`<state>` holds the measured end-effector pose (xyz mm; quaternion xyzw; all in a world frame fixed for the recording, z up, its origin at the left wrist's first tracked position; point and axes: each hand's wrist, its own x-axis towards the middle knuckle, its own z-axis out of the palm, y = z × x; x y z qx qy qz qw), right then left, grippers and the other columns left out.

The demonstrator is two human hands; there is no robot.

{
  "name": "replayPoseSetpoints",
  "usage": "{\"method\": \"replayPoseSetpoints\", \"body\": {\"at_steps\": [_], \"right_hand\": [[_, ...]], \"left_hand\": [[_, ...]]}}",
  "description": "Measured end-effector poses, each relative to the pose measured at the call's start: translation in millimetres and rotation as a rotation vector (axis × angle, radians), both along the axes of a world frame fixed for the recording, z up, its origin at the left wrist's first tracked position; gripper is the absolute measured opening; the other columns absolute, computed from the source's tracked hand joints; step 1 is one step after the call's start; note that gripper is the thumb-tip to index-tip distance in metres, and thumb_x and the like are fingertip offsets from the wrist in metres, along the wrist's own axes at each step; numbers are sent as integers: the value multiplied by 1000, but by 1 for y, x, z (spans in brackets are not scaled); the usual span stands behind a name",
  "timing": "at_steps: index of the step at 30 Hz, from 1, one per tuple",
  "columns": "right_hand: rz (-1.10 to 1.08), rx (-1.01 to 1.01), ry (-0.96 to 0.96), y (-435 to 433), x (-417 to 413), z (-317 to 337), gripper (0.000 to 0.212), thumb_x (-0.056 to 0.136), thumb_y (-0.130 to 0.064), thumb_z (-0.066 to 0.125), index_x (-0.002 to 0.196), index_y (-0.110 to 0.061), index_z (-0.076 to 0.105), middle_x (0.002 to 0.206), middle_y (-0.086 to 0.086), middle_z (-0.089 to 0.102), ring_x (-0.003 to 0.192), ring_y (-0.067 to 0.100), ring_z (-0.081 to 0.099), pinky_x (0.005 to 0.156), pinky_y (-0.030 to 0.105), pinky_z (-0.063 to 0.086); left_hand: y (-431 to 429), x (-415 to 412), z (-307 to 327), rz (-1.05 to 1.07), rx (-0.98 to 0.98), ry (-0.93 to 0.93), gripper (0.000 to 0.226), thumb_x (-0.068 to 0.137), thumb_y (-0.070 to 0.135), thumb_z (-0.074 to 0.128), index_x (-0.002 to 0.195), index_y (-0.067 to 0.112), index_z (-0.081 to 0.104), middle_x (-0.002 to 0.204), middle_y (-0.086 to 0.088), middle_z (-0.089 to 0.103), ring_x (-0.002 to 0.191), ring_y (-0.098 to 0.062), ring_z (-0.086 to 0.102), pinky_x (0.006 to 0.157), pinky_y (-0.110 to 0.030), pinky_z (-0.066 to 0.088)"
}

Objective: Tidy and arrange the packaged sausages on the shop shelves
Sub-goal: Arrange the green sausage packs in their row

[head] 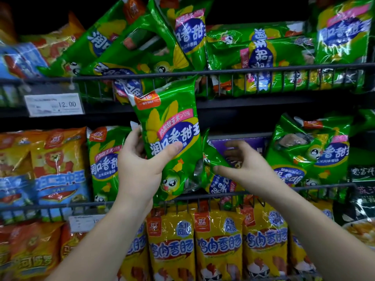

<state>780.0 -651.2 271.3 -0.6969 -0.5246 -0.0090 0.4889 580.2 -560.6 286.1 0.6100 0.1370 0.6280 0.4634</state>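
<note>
My left hand [142, 165] grips a green corn sausage pack [170, 126] upright in front of the middle shelf, thumb across its front. My right hand [243, 167] reaches into the middle shelf, fingers apart, touching a leaning green pack [215, 171] beside a purple pack [241, 145]. Another upright green pack [105, 159] stands left of my left hand. Tumbled green packs [142, 47] lie in disorder on the top shelf, more green packs [310, 151] slump at the middle shelf's right.
Black wire rails [284, 67] front each shelf. Orange-and-blue packs [58, 167] fill the middle shelf's left. Yellow sausage packs [219, 240] hang in a row below. A price tag [54, 104] reading 12.00 hangs on the top shelf edge. Dark packs [363, 179] sit at far right.
</note>
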Motion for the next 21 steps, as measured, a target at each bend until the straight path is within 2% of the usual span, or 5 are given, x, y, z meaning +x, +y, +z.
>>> {"method": "replayPoseSetpoints", "body": {"at_steps": [3, 6, 12, 18, 21], "right_hand": [[-21, -141, -105, 7, -1, 2, 82, 74, -50, 80, 142, -24, 42, 136, -1, 55, 122, 16, 54, 100, 34, 47], [-37, -184, -139, 12, -1, 2, 79, 75, -49, 80, 140, -23, 45, 135, 1, 56, 122, 16, 54, 97, 32, 47], [-55, -55, -46, 13, 3, -2, 45, 75, -36, 85, 110, -20, 61, 96, -11, 66, 85, 6, 61, 74, 28, 46], [-93, 68, 136, 4, 19, -9, 50, 79, -37, 81, 121, -17, 62, 102, -9, 69, 94, 9, 66, 81, 31, 52], [-124, 73, 180, -2, 27, -12, 46, 80, -40, 79, 116, -17, 62, 101, -7, 70, 95, 14, 67, 87, 41, 55]], "left_hand": [[4, 0, -2, 19, -13, 14, 61, 68, 23, 86, 124, 24, 60, 109, 6, 72, 102, -12, 69, 83, -37, 60], [6, 0, -3, 37, -8, 31, 57, 68, 22, 86, 119, 26, 61, 105, 8, 73, 98, -10, 70, 78, -33, 61], [10, 1, -6, 75, 6, 80, 46, 64, 28, 86, 104, 34, 63, 99, 14, 74, 93, -7, 71, 75, -31, 60], [10, 9, -3, 93, 32, 104, 46, 70, 25, 86, 109, 30, 63, 98, 14, 73, 91, -5, 70, 73, -27, 60], [7, 15, 0, 94, 49, 112, 47, 70, 25, 86, 109, 32, 61, 99, 17, 72, 91, -1, 69, 71, -21, 58]]}}
